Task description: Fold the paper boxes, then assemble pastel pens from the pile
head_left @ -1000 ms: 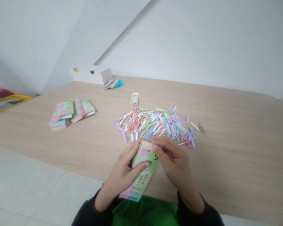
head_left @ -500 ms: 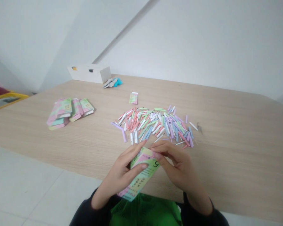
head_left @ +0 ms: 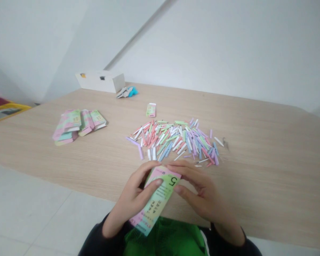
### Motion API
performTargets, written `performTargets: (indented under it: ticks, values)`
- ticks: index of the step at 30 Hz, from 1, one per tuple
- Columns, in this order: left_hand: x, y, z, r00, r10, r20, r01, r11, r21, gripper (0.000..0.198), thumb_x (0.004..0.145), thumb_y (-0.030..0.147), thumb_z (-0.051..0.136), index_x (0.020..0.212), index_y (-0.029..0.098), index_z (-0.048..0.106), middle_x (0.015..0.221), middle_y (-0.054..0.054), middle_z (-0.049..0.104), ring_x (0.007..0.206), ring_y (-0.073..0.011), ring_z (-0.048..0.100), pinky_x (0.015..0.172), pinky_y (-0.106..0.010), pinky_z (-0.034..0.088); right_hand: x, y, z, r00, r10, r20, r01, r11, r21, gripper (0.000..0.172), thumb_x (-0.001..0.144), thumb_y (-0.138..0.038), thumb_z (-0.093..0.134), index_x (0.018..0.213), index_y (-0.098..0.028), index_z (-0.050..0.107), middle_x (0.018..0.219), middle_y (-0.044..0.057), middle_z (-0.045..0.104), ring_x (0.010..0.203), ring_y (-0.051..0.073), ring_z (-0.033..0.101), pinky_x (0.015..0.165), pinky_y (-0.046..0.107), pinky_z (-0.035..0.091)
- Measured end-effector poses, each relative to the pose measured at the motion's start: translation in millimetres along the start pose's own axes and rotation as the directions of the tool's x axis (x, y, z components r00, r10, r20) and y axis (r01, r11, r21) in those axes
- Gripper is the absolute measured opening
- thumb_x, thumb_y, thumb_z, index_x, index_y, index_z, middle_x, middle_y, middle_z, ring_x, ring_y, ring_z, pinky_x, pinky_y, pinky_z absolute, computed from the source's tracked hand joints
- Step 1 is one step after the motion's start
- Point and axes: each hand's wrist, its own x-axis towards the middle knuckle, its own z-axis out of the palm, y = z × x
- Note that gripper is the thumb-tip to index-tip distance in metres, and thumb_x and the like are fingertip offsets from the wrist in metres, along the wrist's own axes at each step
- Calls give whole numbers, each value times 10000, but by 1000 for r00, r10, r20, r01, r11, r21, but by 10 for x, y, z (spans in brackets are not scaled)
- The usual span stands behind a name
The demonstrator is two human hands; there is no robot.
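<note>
A flat-sided pastel cardboard box (head_left: pixel 156 204), pink, green and yellow with a large "5" and printed characters, is tilted above the table's front edge. My left hand (head_left: pixel 134 195) wraps its left side, the thumb pressed across the printed face. At the box's upper end is my right hand (head_left: pixel 200 188), its fingertips on the end edge and its thumb by the right corner. The end flaps are mostly hidden by my fingers. Just beyond my hands lies a loose pile of short pastel sticks (head_left: pixel 173 138), white, red, green, blue and purple, some with thin dark tips.
Several similar pastel boxes (head_left: pixel 69 124) are stacked at the left, and a single small box (head_left: pixel 151 110) lies behind the pile. Farther back are a long white box (head_left: pixel 96 82) and a crumpled grey and blue item (head_left: pixel 127 92). A white wall (head_left: pixel 216 46) bounds the table.
The box has shifted slightly down and left, its printed face turned more toward me. My right thumb has moved off the face to the corner, and the right fingers lie over the end.
</note>
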Motion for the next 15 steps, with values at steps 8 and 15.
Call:
performTargets:
  ticks: [8,15]
  values:
    - [26,105,-53,999,32,8,-32,999,-3,274,957,161,601,1201,286,604,1099,-32,697,1004,-180,678,893,-280,552,-74,14,197,999,35,4,-34,997,-64,439,908,-108,635,1297,-310,611,1226,34,697,1139,177,674,900,284,614]
    - [125,-78,-592,993,118,-20,-112,975,194,527,978,195,555,1475,292,406,1366,-115,592,1189,-229,604,952,-340,527,446,-73,-321,996,-92,-9,78,891,-448,401,883,-131,610,1262,-262,623,1167,68,734,1064,235,701,940,394,572]
